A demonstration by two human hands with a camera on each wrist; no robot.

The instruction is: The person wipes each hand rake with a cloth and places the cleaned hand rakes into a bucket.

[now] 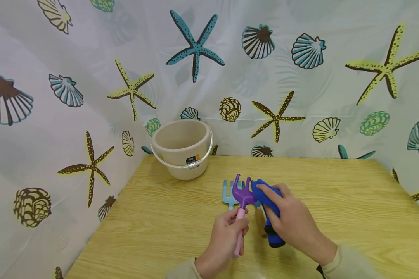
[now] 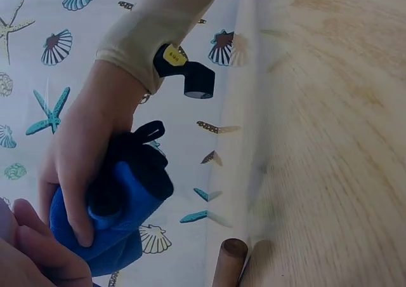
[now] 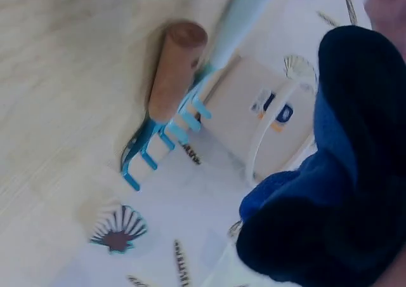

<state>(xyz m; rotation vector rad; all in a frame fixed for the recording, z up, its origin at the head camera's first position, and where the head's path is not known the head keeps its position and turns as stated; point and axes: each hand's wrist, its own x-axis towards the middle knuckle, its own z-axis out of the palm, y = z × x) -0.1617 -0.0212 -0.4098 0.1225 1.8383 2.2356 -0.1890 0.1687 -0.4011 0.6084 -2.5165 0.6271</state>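
Note:
My left hand (image 1: 227, 232) grips the pink handle of a small purple hand rake (image 1: 243, 195), whose tines point away from me. A blue cloth with black edging (image 1: 270, 203) is bunched in my right hand (image 1: 295, 215), its fingers curled over it against the side of the purple head. In the left wrist view, the cloth (image 2: 130, 204) hangs below the right hand's fingers. Beneath the hands on the table lie a light blue hand rake (image 1: 229, 195) and a blue-headed tool with a wooden handle (image 1: 260, 221); the hands and cloth partly hide both.
A beige bucket (image 1: 181, 155) with a pale handle stands at the table's back left. The wood-grain table (image 1: 335, 201) meets a white curtain (image 1: 230, 69) printed with starfish and shells at the back and sides.

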